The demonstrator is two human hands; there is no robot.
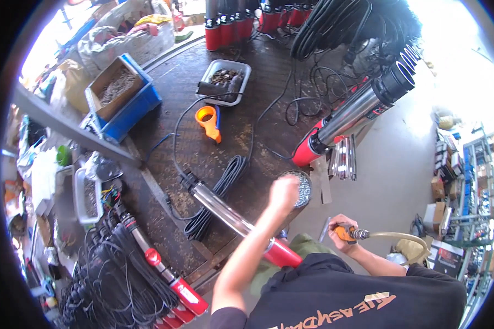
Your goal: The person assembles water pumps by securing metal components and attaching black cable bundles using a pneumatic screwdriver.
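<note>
My left hand [284, 194] is over the left side of a round tin [303, 189] of small shiny metal pieces; motion blurs its fingers. In my right hand [344, 233] is an orange air tool [343, 233], closed in my fingers, with a pale hose [395, 236] coupled to it and a thin metal rod [324, 229] at its front. A steel tube with a red end, like a submersible pump [222, 209], lies across the table edge under my left forearm. Beside it rests a coiled black cable [225, 186].
An orange funnel-shaped piece [207, 122] and a white tray [244, 71] of small parts sit farther back on the dark table [164, 126]. Another steel-and-red pump [348, 120] leans at the right. A blue bin [127, 109] stands left, and several pumps [186, 293] lie front left.
</note>
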